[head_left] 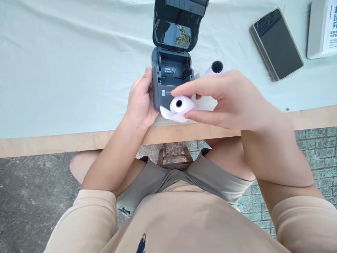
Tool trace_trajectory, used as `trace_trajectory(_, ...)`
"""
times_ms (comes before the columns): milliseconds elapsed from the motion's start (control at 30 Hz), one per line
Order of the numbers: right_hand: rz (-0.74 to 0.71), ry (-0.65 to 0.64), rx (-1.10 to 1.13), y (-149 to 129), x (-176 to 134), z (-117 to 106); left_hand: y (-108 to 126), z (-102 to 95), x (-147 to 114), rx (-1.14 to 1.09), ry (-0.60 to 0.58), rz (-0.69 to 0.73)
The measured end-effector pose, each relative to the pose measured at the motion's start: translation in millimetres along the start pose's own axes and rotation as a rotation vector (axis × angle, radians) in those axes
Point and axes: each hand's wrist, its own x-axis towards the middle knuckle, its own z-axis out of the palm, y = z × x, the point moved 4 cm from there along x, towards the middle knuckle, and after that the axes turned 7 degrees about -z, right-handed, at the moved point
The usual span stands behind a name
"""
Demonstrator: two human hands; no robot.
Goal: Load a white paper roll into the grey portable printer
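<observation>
A dark portable label printer (172, 65) stands near the table's front edge with its lid (180, 21) swung up and an empty paper bay facing me. My left hand (142, 98) is wrapped round the printer's left side, thumb along its edge. Between the thumb and fingers of my right hand (223, 102) is a small white paper roll (181, 105), its dark core hole toward me and a loose paper end curling off to the left. The roll hangs in front of the printer's lower face. Behind my right hand, partly covered, lies another white roll (210, 70) with a black toothed core.
A smartphone (279, 44) lies at the right on the pale tablecloth (65, 70). Beyond it, a white box (322, 30) with printed text reaches the frame's edge. The table's wooden front edge (65, 142) runs below my wrists. Under it stands a small wooden stool (175, 156).
</observation>
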Motion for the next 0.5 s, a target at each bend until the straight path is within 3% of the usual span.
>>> trace_trajectory(67,0.038,0.047,-0.172,-0.1,7.6,3.9,0.3,0.6,0.5,-0.048,-0.072,0.068)
trace_trajectory(200,0.114,0.109,-0.385,0.5,20.4,0.5,-2.9,-3.1,3.3,-0.028,-0.011,0.079)
trace_trajectory(333,0.239,0.019,-0.591,3.6,34.3,0.1,-3.5,-2.4,2.8,-0.008,0.02,0.059)
trace_trajectory(500,0.281,-0.119,-0.744,7.3,44.6,6.3,-3.9,-0.8,0.8,0.018,0.054,0.066)
